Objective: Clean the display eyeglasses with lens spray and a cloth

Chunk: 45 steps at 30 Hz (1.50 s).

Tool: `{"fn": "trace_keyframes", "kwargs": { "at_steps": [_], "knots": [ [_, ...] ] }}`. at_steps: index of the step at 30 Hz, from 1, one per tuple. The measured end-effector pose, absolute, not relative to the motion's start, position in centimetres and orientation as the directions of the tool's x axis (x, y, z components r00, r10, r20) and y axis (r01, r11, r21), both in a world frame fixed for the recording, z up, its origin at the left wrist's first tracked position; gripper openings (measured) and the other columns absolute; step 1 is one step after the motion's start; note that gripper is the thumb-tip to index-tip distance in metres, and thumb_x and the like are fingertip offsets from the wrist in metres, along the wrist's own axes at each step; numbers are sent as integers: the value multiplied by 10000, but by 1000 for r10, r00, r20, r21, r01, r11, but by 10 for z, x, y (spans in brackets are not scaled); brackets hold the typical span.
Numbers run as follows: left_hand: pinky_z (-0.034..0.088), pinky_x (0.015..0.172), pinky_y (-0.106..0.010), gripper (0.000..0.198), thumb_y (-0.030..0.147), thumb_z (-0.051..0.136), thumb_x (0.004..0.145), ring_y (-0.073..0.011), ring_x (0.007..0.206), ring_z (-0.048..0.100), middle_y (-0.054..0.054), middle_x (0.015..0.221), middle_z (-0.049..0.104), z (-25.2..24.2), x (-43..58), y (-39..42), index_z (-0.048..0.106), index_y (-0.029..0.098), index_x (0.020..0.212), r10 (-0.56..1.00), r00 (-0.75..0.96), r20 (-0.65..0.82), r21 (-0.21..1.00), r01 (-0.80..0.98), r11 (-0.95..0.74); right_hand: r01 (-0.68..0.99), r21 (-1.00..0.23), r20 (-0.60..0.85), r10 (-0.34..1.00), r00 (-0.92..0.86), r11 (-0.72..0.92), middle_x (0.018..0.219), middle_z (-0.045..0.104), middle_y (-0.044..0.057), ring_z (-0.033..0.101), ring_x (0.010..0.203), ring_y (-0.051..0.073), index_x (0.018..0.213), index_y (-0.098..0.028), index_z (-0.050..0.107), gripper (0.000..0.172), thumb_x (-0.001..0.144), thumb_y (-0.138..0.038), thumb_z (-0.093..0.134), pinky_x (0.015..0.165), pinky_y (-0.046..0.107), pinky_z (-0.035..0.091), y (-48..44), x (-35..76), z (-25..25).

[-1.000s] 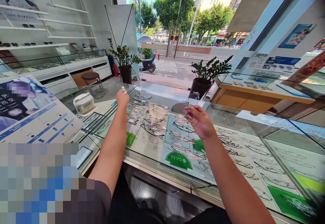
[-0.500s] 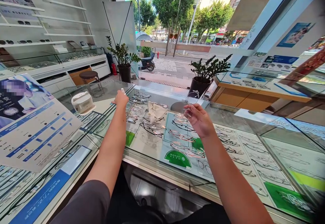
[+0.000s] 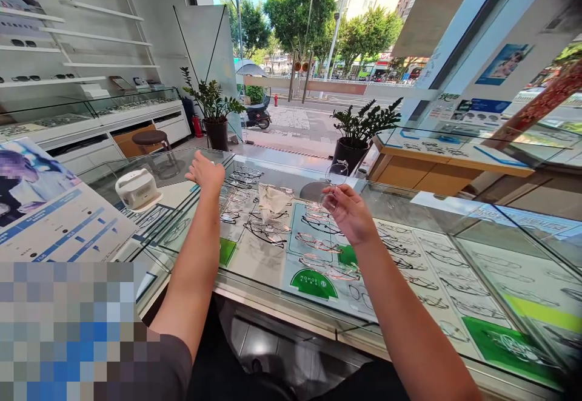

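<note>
We find the right hand (image 3: 350, 212) raised over the far edge of the glass counter (image 3: 264, 262), thumb and fingers pinching a pair of glasses (image 3: 337, 172). The glasses stand above and just left of that hand's fingertips. Their long axis appears to run upward, one round lens clear of the fingers and the other low against them.

The left hand (image 3: 205, 172) is well apart, off to the left near the far left corner of the surface. Its fingers are spread and unclenched; we see no grip. The right hand is plainly the nearer to the glasses, since it carries them. Between the two hands a crumpled beige cloth (image 3: 274, 202) lies on the surface, towards the far edge, touched by neither. A white appliance (image 3: 139, 190) stands left of the left hand.

We note these limits. A scrap of white shows at the far side of the left hand; we cannot tell what it is or whether the hand touches it. The fingers obscure the lower lens, and the temples are hard to trace against the glare. The right forearm covers part of the rows of glasses (image 3: 318, 242) under the surface. A printed board (image 3: 54, 207) is cut off at the left, with a pixelated patch below it.
</note>
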<state>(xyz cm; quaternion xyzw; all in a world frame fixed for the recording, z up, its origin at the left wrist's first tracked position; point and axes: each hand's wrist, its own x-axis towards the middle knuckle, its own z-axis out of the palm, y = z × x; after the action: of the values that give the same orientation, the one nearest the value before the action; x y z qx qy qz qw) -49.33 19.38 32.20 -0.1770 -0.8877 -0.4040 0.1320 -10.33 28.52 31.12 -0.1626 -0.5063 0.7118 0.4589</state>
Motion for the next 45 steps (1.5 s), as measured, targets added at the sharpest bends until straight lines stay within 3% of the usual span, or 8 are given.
{"fn": "trace_keyframes", "kwargs": {
  "at_steps": [6,13,19,28,37,45],
  "knots": [
    [357,1192,-627,674,216,608,898,-439,1422,575,-223,1453,685,330,-453,202,425,176,1546,318,-799,510,630,599,494,-484,-874,237,826,-512,-50,1013,831,-4,676,808,164,874,-304,736,399,694,-484,1042,834,357,609,282,-104,313],
    [376,1221,-578,586,195,632,910,-409,1420,583,-184,1412,712,314,-416,225,530,175,1487,547,-675,495,526,734,430,-490,-870,238,829,-506,-49,1002,823,-2,662,808,155,872,-292,734,409,688,-487,1044,831,344,594,281,-104,316],
    [491,1124,-455,375,73,581,913,-363,1309,646,-192,1329,713,300,-406,236,711,168,1253,773,-473,422,412,860,301,-479,-876,231,825,-516,-55,1009,822,5,670,834,169,875,-292,730,413,690,-487,1042,862,361,601,280,-103,317],
    [558,1038,-425,518,-64,553,800,-323,1181,733,-146,1270,768,292,-405,241,790,202,1176,822,-418,388,411,876,251,-486,-873,242,818,-523,-52,995,824,-3,663,818,165,859,-299,716,438,671,-512,1049,848,358,602,281,-104,317],
    [577,966,-415,506,-29,568,779,-314,1088,766,-132,1115,830,294,-404,239,829,202,1146,845,-415,337,409,873,265,-495,-866,235,818,-525,-68,981,823,-10,654,811,146,842,-288,728,426,667,-502,1052,849,328,584,278,-104,319],
    [586,992,-410,409,20,593,828,-326,1137,768,-133,1164,847,301,-400,236,848,196,1095,863,-431,265,377,870,318,-504,-860,235,817,-527,-77,981,824,-8,644,810,142,835,-281,724,425,669,-490,1054,832,318,571,277,-105,319]
  ]
}}
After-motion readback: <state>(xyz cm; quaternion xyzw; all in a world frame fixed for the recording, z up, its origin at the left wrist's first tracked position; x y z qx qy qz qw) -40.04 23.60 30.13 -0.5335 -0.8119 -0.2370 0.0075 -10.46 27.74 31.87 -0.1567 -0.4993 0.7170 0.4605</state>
